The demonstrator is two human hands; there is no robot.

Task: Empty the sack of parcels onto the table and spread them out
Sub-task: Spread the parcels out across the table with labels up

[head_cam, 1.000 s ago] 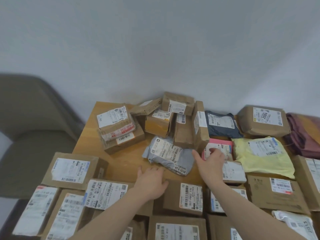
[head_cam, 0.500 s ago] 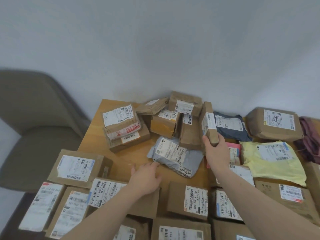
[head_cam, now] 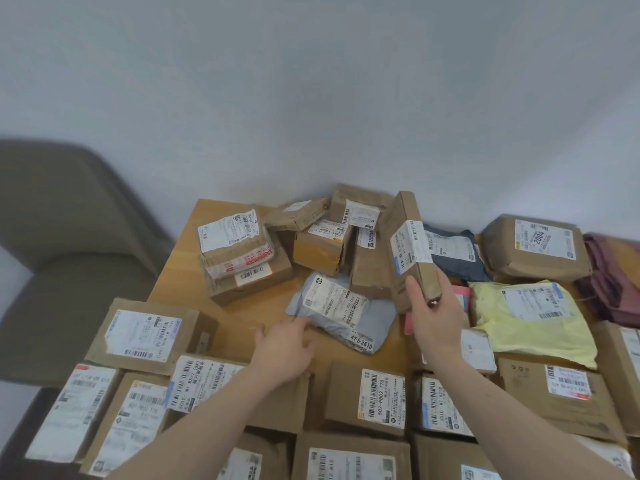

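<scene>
Pale wall behind, wooden table crowded with parcels, a grey-green chair off its left edge. My right hand grips the near end of a flat cardboard box, thumb on the labelled face, fingers wrapped behind; it's lifted out of the heap at the table's far edge. Its long axis runs away from me toward the wall, far end tipped up, label facing left. My left hand is relaxed, fingertips touching the grey mailer bag mid-table. I'd say the trick now is to lower the box flat, label up, onto bare wood toward the far left corner, and keep clear of the leaning boxes beside it.
</scene>
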